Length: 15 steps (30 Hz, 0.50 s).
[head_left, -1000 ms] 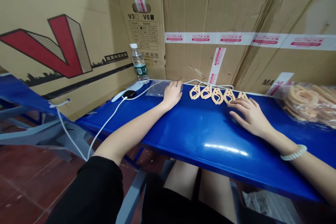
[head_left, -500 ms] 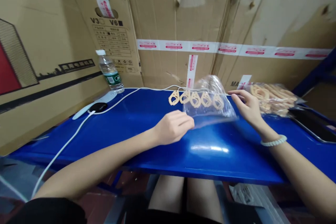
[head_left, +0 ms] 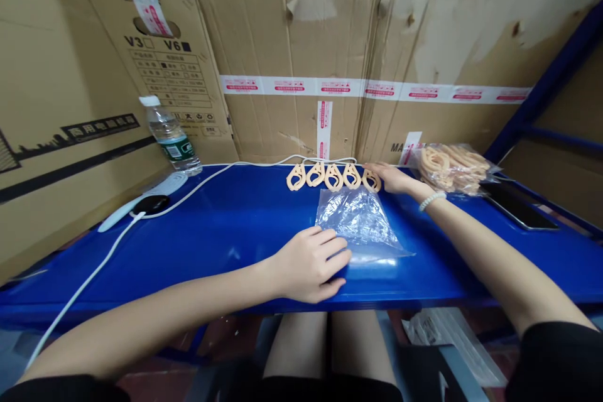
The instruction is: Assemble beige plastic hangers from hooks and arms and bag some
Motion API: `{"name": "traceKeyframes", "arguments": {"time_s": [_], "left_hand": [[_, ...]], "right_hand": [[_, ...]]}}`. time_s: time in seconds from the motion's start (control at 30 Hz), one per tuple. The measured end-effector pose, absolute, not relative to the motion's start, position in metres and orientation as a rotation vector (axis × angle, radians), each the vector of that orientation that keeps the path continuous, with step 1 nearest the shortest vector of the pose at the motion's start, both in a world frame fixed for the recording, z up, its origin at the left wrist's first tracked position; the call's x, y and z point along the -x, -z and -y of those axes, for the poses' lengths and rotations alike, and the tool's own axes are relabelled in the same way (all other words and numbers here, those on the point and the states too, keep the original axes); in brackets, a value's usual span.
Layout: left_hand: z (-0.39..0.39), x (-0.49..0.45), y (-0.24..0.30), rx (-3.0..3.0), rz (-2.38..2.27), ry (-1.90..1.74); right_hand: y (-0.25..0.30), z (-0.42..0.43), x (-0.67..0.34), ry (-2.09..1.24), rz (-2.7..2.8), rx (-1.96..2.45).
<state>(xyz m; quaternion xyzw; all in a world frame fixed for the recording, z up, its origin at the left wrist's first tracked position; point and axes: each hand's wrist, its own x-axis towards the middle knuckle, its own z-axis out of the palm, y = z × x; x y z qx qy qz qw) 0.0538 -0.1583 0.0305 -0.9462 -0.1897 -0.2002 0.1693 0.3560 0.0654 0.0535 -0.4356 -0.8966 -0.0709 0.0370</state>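
Your right hand, fingers flat, touches the right end of the clip row (running crosswise, left to right), just beyond the clear bag that your left hand pins, fingers loosely curled.

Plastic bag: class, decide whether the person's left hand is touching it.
Touching. In the head view the left hand rests its fingertips on the near corner of the bag; no gap shows between them.
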Motion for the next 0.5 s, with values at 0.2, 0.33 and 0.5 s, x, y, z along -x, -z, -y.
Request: {"name": "traceKeyframes", "arguments": {"time_s": [0.2, 0.33, 0.5], "left_hand": [[0.206, -0.087, -0.021, 2.754, 0.865, 0.583], [0.220, -0.104, -0.010, 2.743, 1.114, 0.603], [0.219, -0.112, 0.007, 2.614, 1.153, 0.651]], "right_hand": [[-0.071, -0.061, -0.354, 0.209, 2.795, 1.575], [-0.084, -0.032, -0.369, 0.185, 2.802, 1.679], [-0.093, 0.023, -0.390, 0.115, 2.800, 1.602]]}}
